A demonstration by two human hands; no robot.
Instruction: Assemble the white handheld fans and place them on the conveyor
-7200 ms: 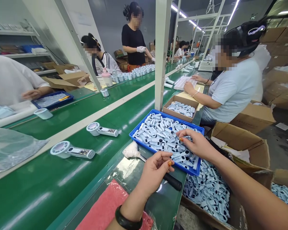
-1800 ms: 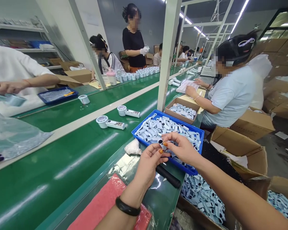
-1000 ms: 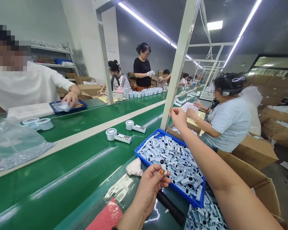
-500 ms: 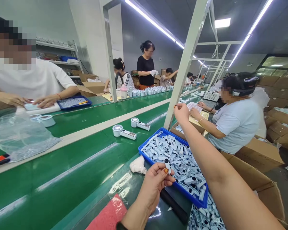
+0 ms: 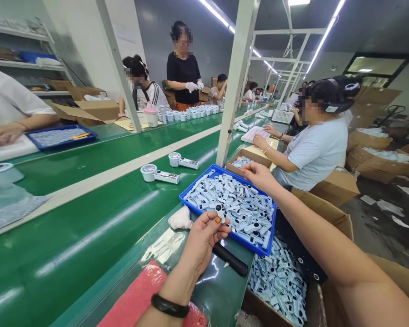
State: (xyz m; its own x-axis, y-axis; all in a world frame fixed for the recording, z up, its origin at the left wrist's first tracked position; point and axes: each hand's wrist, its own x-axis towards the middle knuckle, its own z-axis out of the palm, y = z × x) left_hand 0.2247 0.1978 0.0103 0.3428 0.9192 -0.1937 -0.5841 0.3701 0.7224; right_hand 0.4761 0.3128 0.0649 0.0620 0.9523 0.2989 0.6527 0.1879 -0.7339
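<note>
A green conveyor bench [image 5: 88, 213] runs away from the camera. On it sit two white round devices with flat handles [image 5: 160, 175], a crumpled white cloth [image 5: 180, 218], a black-handled tool [image 5: 230, 259] and a pink foam sheet [image 5: 136, 290]. Beyond, a seated co-worker in a pale T-shirt [image 5: 315, 154] faces the bench's far end. Across the line, a person in a black shirt [image 5: 183, 68] stands behind rows of white cups [image 5: 187, 110]. Cardboard boxes [image 5: 378, 163] stack at right.
</note>
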